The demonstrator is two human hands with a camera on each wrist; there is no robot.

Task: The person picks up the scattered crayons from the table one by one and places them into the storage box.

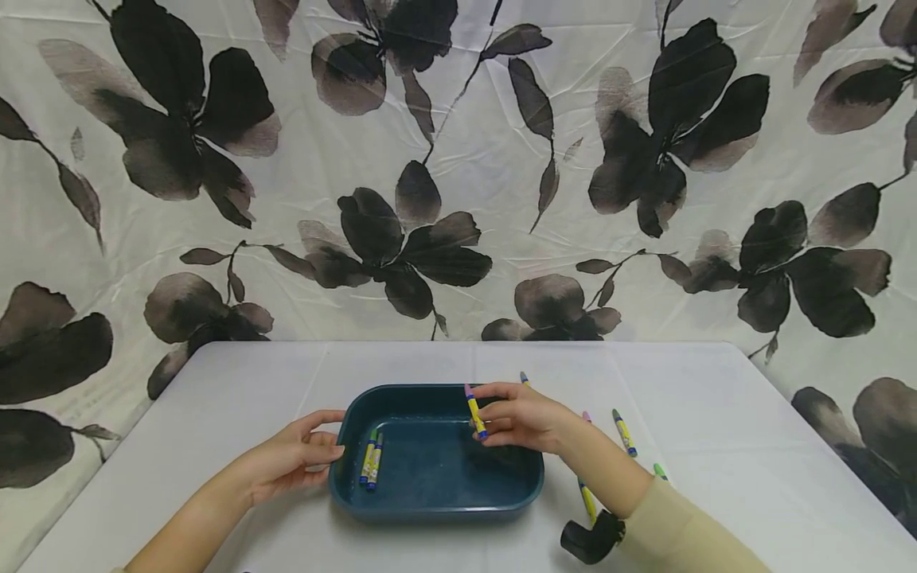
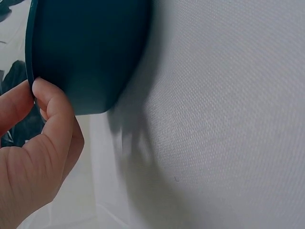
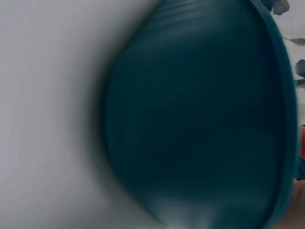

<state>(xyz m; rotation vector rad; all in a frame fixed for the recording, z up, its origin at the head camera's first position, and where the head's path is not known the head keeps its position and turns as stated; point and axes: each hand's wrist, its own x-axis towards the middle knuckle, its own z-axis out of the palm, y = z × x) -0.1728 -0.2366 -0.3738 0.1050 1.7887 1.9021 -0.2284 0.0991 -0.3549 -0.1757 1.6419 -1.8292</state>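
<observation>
A dark teal rectangular tray [image 1: 437, 511] stands on the white table, with two crayons [image 1: 371, 460] lying in its left part, one green-tipped. At its left end my left hand [image 1: 290, 455] pinches the rim; the left wrist view shows thumb and finger at the tray's edge [image 2: 31, 47]. Over the tray's right side, my right hand [image 1: 526, 418] holds a yellow-wrapped crayon [image 1: 475, 412] with a pinkish-purple tip, tilted, between its fingers. In the right wrist view the tray's outer wall [image 3: 195, 114] fills the middle, and the held crayon is mostly out of sight.
Several crayons lie right of the tray, among them a dark-tipped crayon [image 1: 625, 434], a green one [image 1: 661, 471] and a yellow-wrapped one [image 1: 587, 501]. My right forearm partly covers some. A black device [image 1: 591, 537] sits at the right wrist. Behind hangs a floral cloth [image 1: 458, 159].
</observation>
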